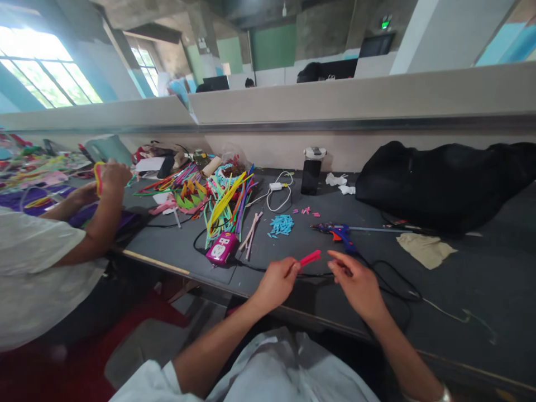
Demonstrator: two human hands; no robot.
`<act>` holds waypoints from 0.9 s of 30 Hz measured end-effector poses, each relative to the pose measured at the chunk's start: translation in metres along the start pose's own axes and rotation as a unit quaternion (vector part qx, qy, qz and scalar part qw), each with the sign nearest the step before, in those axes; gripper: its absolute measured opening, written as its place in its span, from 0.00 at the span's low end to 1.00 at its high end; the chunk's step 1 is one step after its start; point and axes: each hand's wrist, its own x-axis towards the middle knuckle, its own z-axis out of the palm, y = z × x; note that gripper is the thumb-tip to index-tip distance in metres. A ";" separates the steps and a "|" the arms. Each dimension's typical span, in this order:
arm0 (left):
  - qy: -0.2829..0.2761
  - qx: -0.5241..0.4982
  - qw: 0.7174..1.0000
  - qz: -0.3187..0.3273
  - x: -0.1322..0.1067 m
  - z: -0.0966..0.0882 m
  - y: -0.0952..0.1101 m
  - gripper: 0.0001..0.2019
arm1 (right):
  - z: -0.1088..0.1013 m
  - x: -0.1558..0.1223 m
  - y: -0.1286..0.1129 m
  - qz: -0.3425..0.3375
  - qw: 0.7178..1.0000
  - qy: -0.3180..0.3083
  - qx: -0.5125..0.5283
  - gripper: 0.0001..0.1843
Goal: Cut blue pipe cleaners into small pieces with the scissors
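Note:
My left hand [277, 282] is closed in a pinch on a short pink stick [310, 258], which points right and slightly up over the dark table [481, 279]. My right hand [355, 279] is just right of the stick's tip, fingers drawn together and pointing left toward it; whether it touches the stick I cannot tell. A blue glue gun [340, 232] lies on the table just beyond my right hand, its black cord [393, 279] looping to the right. A pile of light blue short pieces [281, 225] lies farther back.
A heap of coloured sticks [226, 201] and a pink power strip [221, 248] lie to the left. A phone [311, 176], white charger cable [280, 192], black bag [444, 178] and tan cloth [425, 248] sit behind and right. A co-worker's hands [109, 177] work at far left.

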 end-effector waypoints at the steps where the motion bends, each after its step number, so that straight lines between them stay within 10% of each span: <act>1: -0.014 -0.079 0.996 -0.030 -0.002 -0.003 0.001 0.17 | 0.003 -0.004 -0.004 0.062 0.994 -0.021 0.086 0.23; 4: -0.078 -0.296 0.943 -0.133 -0.007 -0.005 0.004 0.19 | 0.014 -0.016 -0.020 0.197 0.929 -0.097 0.297 0.28; 8: -0.127 -0.412 0.884 -0.182 -0.015 -0.004 0.003 0.21 | 0.028 -0.026 -0.036 0.214 0.878 -0.093 0.418 0.23; 13: -0.130 -0.404 0.888 -0.178 -0.024 -0.002 0.002 0.23 | 0.033 -0.027 -0.035 0.150 0.921 0.010 0.360 0.37; 27: -0.149 -0.385 0.891 -0.186 -0.033 0.003 0.013 0.23 | 0.025 -0.035 -0.025 0.086 0.981 0.045 0.170 0.26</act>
